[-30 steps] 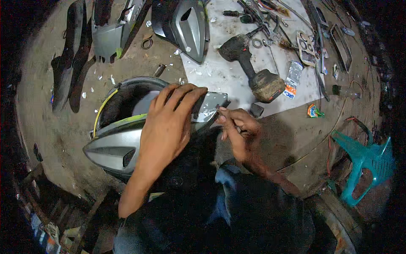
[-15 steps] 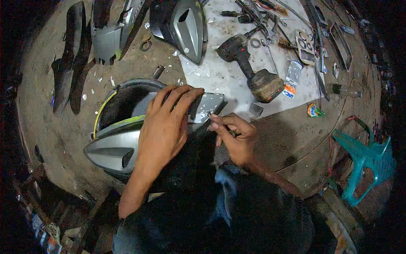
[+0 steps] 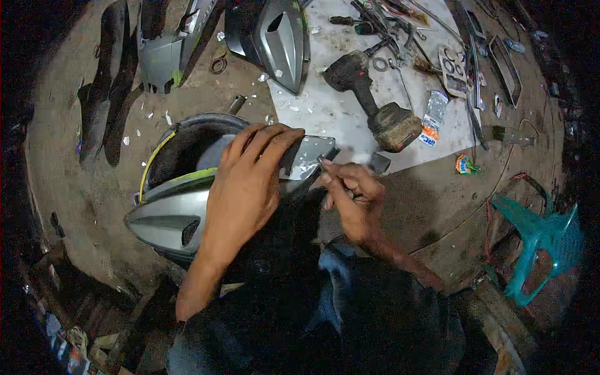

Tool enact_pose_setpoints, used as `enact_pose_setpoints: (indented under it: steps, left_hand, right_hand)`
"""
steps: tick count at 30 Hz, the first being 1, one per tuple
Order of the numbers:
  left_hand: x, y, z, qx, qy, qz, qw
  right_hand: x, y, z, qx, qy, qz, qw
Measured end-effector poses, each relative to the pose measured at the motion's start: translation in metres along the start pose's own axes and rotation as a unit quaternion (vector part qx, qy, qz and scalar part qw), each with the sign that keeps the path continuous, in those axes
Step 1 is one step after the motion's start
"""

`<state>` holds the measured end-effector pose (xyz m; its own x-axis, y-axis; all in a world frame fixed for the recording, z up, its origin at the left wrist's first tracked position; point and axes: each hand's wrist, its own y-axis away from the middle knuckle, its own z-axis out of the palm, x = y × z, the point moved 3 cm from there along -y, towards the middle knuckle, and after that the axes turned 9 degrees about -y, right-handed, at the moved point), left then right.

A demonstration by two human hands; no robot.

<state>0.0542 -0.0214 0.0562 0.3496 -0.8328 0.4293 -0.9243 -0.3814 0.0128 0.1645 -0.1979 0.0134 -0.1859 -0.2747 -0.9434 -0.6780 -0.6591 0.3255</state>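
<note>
A silver-grey motorcycle fairing panel (image 3: 167, 215) lies in front of me, its right end (image 3: 310, 155) spotted with pale, flaked patches. My left hand (image 3: 244, 175) is draped over the panel's middle, fingers together and curved across it; the thumb is hidden. Beside the panel's right end, my right hand (image 3: 353, 194) is closed in a pinch. A small thin metal piece (image 3: 321, 161) pokes out from its fingertips, close to the panel's edge. Most of that piece is covered by the fingers. A round black tub (image 3: 145, 169) with a yellow rim stands behind the panel.
A dirty cordless impact driver (image 3: 375, 103) rests on a white sheet (image 3: 294, 119), near piled hand tools (image 3: 381, 28). More grey panels (image 3: 284, 47) lie at the back left, with pale flakes scattered around. A teal plastic part (image 3: 537, 244) sits at the right.
My right hand has shifted slightly right and up, drawing the small metal piece along toward the panel's outer edge. My left hand stays on the panel.
</note>
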Motion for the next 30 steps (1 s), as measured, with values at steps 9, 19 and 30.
enact_pose_setpoints:
  steps: [9,19,30]
  left_hand:
    - [0.0,0.001,-0.001,-0.01,0.009,-0.003,1.0]
    - [0.0,0.0,-0.004,-0.014,0.008,-0.001,1.0]
    - [0.002,0.0,-0.003,-0.01,-0.005,-0.001,1.0]
  right_hand:
    - [-0.003,0.004,0.009,-0.134,0.025,-0.052,0.989]
    - [-0.016,-0.003,0.002,-0.042,-0.014,0.038,0.998]
    - [-0.007,-0.005,0.002,-0.054,-0.003,0.022,0.998]
